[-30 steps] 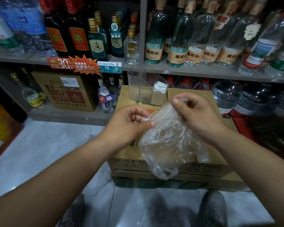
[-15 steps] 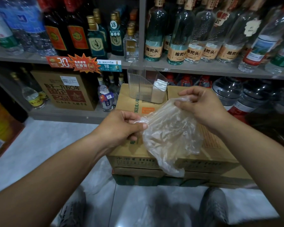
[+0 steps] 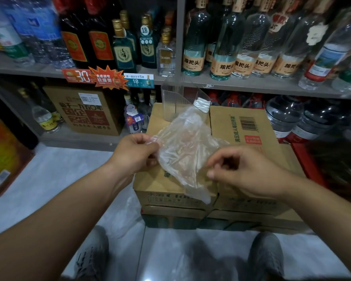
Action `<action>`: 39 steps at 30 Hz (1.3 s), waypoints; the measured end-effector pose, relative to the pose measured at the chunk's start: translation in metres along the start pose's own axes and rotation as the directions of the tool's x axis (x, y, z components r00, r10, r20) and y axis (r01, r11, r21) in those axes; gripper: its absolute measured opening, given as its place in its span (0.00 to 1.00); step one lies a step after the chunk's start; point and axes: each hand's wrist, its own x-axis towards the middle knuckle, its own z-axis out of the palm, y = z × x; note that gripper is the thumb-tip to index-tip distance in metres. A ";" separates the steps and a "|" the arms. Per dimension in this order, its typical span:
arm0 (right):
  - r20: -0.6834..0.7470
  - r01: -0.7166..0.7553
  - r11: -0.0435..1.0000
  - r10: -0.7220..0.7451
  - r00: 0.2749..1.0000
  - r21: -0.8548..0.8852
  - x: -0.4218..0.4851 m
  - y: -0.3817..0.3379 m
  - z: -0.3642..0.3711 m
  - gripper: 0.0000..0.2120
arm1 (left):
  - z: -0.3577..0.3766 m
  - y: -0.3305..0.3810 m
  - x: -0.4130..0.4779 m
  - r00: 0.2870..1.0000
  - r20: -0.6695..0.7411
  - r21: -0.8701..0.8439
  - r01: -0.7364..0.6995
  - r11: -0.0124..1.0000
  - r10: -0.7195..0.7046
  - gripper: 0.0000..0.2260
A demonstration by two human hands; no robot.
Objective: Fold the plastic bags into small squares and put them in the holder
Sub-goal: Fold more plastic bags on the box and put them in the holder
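A crumpled clear plastic bag hangs spread in the air over the cardboard boxes. My left hand pinches its upper left corner. My right hand pinches its lower right edge between thumb and fingers. The bag's loose end droops down over the box front. Behind the bag, on the box top, stands the clear ribbed plastic holder with a small folded white bag inside its low right end.
Stacked cardboard boxes serve as the work surface. Shelves behind carry glass bottles and water jugs. Another clear bag lies on the grey floor left of the boxes. My shoes show at the bottom.
My right hand has dropped from the bag's top edge to its lower right side. My left hand rose slightly with its corner, and the bag now stretches wider between the hands.
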 end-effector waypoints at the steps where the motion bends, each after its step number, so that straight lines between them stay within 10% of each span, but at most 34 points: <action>1: 0.078 -0.034 0.999 0.037 0.996 -0.038 -0.001 0.007 0.004 0.08 | -0.001 -0.002 0.001 1.000 -0.007 0.003 0.000 1.000 0.000 0.03; 7: 0.114 0.003 0.950 0.035 0.993 -0.312 0.007 0.036 0.032 0.05 | -0.008 -0.009 0.003 0.999 -0.047 0.004 0.008 1.000 -0.008 0.03; 26: -0.018 -0.368 0.930 0.367 0.930 -0.004 0.000 0.067 -0.048 0.02 | -0.024 -0.025 0.000 0.994 -0.102 0.281 0.053 0.958 -0.026 0.04; 33: -0.055 -0.417 0.878 0.417 0.907 -0.235 0.005 0.068 -0.049 0.07 | -0.028 -0.028 0.003 0.997 -0.057 0.559 -0.003 0.829 0.042 0.05; 39: -0.163 -0.433 0.869 0.404 0.900 -0.239 0.019 0.049 -0.057 0.12 | -0.031 -0.005 0.011 0.998 0.016 0.737 0.029 0.675 -0.061 0.26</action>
